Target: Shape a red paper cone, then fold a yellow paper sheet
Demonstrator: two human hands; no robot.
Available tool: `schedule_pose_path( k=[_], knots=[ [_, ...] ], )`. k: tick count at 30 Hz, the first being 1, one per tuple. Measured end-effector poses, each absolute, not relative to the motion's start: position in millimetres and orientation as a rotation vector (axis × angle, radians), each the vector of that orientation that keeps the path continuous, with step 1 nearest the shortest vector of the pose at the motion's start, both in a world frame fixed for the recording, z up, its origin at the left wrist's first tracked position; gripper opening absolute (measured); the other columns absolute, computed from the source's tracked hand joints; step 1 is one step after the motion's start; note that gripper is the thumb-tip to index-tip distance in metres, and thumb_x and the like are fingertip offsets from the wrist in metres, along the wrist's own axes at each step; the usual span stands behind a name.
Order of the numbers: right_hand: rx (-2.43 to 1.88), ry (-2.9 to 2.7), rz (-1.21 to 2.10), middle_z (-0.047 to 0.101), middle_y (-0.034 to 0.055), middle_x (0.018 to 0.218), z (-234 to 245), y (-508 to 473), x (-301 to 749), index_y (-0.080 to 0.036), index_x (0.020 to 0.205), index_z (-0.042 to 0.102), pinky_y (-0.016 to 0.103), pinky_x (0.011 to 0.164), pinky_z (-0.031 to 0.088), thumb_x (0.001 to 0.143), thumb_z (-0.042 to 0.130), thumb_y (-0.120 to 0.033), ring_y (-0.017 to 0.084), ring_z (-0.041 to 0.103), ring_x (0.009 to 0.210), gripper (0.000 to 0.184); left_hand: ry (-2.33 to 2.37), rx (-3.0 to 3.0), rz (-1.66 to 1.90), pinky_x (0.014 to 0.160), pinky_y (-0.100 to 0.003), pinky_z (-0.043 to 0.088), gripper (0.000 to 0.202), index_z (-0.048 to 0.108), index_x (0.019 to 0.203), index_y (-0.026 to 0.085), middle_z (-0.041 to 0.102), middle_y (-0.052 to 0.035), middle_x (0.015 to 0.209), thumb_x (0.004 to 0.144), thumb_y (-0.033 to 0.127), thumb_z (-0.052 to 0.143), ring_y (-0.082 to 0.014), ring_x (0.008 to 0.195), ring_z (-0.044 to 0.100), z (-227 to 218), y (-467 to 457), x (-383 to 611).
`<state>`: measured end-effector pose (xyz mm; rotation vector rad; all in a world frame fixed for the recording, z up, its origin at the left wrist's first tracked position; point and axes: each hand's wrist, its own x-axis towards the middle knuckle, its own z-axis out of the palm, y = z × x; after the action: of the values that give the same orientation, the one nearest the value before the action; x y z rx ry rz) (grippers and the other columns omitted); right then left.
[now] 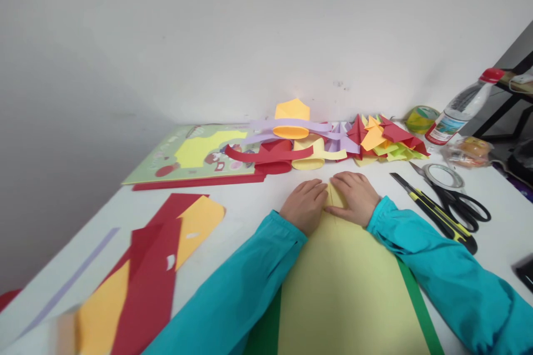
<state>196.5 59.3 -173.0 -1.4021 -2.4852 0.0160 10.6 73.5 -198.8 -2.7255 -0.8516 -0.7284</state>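
Pale yellow paper (347, 288) points lengthwise toward the wall (250, 39).

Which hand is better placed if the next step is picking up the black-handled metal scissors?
Probably the right hand: the scissors lie on its side, past the yellow-and-black utility knife. The left hand must reach across. Both hands touch the pale yellow paper.

Soft light, wall (250, 28) dimmer leftward, lower-left edge blurry.
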Motion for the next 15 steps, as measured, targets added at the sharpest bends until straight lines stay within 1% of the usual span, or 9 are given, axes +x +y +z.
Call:
schedule_pose_path(
  k=[3,6,9,11,15],
  knots=[
    [-1.391,-2.508,-0.025,0.055,0.0149,0.121,-173.5,59.2,197.1,-0.014,0.116,0.058,0.043,0.094,0.034,0.08,0.054,-0.057,0.029,0.046,0.113,0.056,-0.901,-2.772,-0.65,0.091,-0.046,0.049,0.031,0.059,0.106,0.008,0.063,-0.0169,0.115,0.08,0.006,0.044,-0.0283,0.114,0.054,-198.9,74.2,11.4],
    [-1.346,-2.558,-0.082,0.055,0.017,0.121,-174.4,59.5,197.3,-0.012,0.117,0.057,0.044,0.093,0.033,0.083,0.049,-0.058,0.03,0.046,0.113,0.059,-0.923,-2.806,-0.597,0.093,-0.046,0.048,0.035,0.057,0.11,0.009,0.061,-0.0163,0.119,0.078,0.006,0.045,-0.0275,0.115,0.053,-198.4,75.3,12.0],
    [-1.31,-2.6,-0.131,0.055,0.0192,0.121,-174.6,59.4,196.5,-0.008,0.119,0.056,0.047,0.094,0.032,0.085,0.043,-0.06,0.032,0.047,0.112,0.063,-0.91,-2.811,-0.614,0.093,-0.046,0.048,0.033,0.058,0.109,0.006,0.062,-0.0177,0.117,0.077,0.008,0.046,-0.0284,0.112,0.054,-197.9,75.5,12.2],
    [-1.313,-2.607,-0.15,0.055,0.0199,0.121,-174.4,58.8,195.8,-0.008,0.119,0.055,0.048,0.095,0.031,0.085,0.041,-0.061,0.032,0.047,0.111,0.065,-0.888,-2.792,-0.658,0.092,-0.045,0.049,0.031,0.059,0.106,0.005,0.063,-0.0183,0.113,0.078,0.007,0.045,-0.0282,0.11,0.055,-198.0,75.1,12.2],
    [-1.323,-2.623,-0.151,0.055,0.0193,0.121,-173.1,57.6,194.7,-0.009,0.122,0.053,0.047,0.093,0.031,0.086,0.04,-0.061,0.032,0.046,0.112,0.064,-0.85,-2.738,-0.718,0.088,-0.044,0.05,0.03,0.06,0.105,0.008,0.066,-0.0164,0.107,0.081,0.007,0.043,-0.026,0.106,0.057,-198.2,74.2,11.5]
  ],
)
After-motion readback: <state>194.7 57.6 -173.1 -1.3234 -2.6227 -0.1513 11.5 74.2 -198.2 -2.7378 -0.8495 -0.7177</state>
